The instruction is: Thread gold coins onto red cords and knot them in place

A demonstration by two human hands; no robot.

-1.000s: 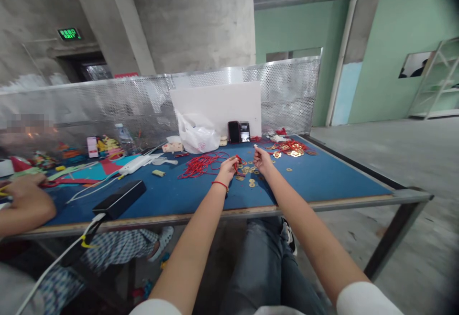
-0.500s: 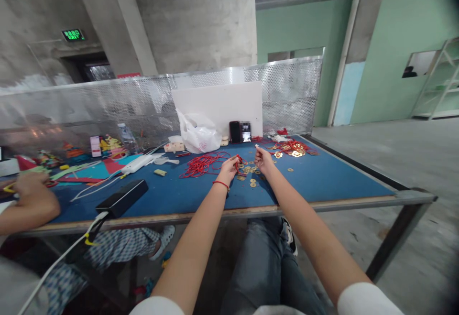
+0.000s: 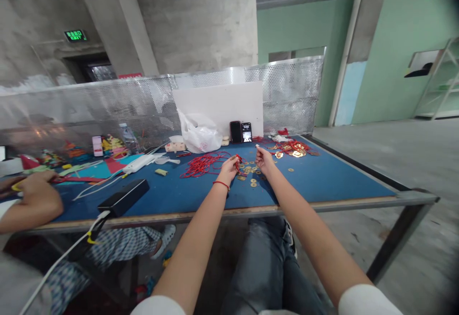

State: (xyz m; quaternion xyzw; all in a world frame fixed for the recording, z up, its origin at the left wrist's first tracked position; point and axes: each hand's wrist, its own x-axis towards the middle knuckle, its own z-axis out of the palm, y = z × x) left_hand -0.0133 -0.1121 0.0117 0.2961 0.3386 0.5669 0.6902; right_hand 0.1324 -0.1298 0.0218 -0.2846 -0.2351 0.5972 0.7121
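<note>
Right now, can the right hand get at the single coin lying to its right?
Probably yes: the coin lies on the blue table near the right hand, with no obstacle visible between them. One catch: the hand seems to pinch a small white thing, so it may not be free.

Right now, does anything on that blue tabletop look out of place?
Mildly: one small round gold-coloured coin lies alone on the blue tabletop, to the right of the loose cluster of similar coins.
</note>
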